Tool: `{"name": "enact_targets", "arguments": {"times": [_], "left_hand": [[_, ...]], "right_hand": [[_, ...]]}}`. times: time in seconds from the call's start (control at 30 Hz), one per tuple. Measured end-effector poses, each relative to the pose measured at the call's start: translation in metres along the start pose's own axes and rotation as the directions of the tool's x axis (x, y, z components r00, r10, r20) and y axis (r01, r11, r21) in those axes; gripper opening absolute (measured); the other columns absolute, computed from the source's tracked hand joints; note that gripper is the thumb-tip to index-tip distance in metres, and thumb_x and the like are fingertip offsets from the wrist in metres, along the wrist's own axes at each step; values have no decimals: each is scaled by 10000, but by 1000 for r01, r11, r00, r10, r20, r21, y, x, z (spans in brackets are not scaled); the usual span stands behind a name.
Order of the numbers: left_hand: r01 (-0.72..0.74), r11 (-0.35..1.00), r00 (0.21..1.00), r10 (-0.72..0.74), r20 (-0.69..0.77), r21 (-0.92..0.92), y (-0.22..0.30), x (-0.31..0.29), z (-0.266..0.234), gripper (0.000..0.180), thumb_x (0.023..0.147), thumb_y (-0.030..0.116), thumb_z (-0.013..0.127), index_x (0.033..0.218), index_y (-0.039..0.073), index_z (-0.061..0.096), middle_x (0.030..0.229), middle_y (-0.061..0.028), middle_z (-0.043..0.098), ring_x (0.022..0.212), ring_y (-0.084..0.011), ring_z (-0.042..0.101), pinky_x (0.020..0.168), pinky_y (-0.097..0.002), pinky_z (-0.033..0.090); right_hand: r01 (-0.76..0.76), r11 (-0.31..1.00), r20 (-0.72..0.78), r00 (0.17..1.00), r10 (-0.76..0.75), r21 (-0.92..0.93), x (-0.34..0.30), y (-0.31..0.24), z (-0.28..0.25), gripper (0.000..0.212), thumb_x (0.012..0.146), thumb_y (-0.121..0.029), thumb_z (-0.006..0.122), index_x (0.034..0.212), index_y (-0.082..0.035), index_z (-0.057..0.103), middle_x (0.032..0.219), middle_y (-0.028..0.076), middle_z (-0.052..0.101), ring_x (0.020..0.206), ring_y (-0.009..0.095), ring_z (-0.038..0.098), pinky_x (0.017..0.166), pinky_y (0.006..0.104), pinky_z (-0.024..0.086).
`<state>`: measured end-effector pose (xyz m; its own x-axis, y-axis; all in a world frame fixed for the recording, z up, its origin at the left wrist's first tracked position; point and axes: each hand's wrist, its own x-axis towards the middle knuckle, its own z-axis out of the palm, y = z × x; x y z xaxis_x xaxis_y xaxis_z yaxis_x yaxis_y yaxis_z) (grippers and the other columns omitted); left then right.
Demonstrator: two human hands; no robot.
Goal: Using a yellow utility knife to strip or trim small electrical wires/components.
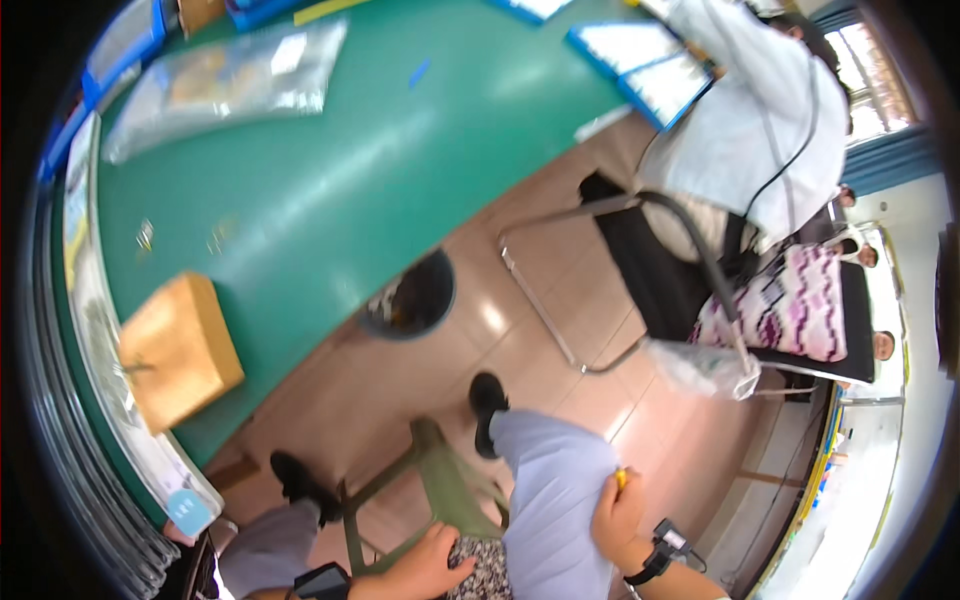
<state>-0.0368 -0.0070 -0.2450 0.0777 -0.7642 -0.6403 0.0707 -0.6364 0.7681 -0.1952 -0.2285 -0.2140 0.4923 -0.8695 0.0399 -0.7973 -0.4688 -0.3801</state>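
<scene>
The person sits on a green stool, and both hands are low, near the lower edge of the view, away from the bench. The left hand lies on a patterned cushion at the front of the stool seat, between the two legs; its fingers are bent over the cushion edge and touch it, but I cannot tell if they really hold it. A dark device is strapped on this wrist. The right hand rests against the outer side of the right thigh, on the light blue trousers. Its fingers are closed around a small yellow object, of which only the tip shows above the hand. This wrist carries a black strap with a small device.

The green bench fills the upper left of the view. Near its left edge lies a brown cardboard box, and toward its far left corner lies a clear plastic bag. Blue trays stand at its far right edge. On the tiled floor, just beside the near edge of the bench, stands a dark round bin. To the right, another person in a white coat sits on a black chair, well apart from the hands.
</scene>
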Motion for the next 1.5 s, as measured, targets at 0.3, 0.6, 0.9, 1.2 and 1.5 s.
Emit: {"name": "enact_targets", "arguments": {"times": [0.3, 0.6, 0.9, 1.2, 1.5], "left_hand": [[-175, 984, 984, 176, -21, 30, -20, 11, -16, 523, 767, 315, 665, 1186, 49, 501, 973, -128, 443, 881, -237, 481, 783, -314, 414], [-194, 981, 975, 190, 111, 24, -43, 38, -31, 544, 768, 436, 645, 1050, -15, 528, 1010, -158, 503, 887, -302, 545, 793, -347, 438], [121, 867, 986, -47, 161, -484, -27, 31, -15, 664, 713, 329, 746, 1185, -11, 426, 1063, -149, 527, 995, -244, 525, 812, -337, 435], [346, 529, 937, -232, 260, -775, -49, 46, -10, 440, 747, 288, 735, 1051, 81, 493, 948, -60, 570, 890, -149, 561, 718, -287, 447], [290, 561, 957, -191, 220, -775, -46, 46, -22, 623, 739, 248, 720, 1234, 58, 391, 1053, -112, 524, 910, -195, 563, 733, -266, 467]], "right_hand": [[42, 999, 34, 999, -41, -9, -2, 10, -8, 112, 861, -106, 492, 868, 0, 458, 672, 201, 506, 592, 376, 501, 539, 437, 383], [26, 1000, 43, 999, -26, -2, 8, 5, -8, 134, 868, -124, 474, 872, 9, 461, 676, 215, 508, 608, 391, 501, 541, 443, 377], [-10, 1000, 64, 998, 10, 5, 11, 2, -8, 144, 872, -131, 464, 874, 12, 455, 689, 220, 507, 622, 390, 501, 552, 436, 377], [-17, 1000, 48, 999, 17, 2, 10, 13, -8, 149, 877, -129, 453, 897, 18, 461, 699, 223, 505, 629, 385, 502, 555, 427, 379], [-84, 997, 31, 996, 84, -2, 20, 8, -7, 140, 879, -120, 456, 899, 18, 460, 694, 210, 493, 628, 359, 491, 566, 407, 377]]}}
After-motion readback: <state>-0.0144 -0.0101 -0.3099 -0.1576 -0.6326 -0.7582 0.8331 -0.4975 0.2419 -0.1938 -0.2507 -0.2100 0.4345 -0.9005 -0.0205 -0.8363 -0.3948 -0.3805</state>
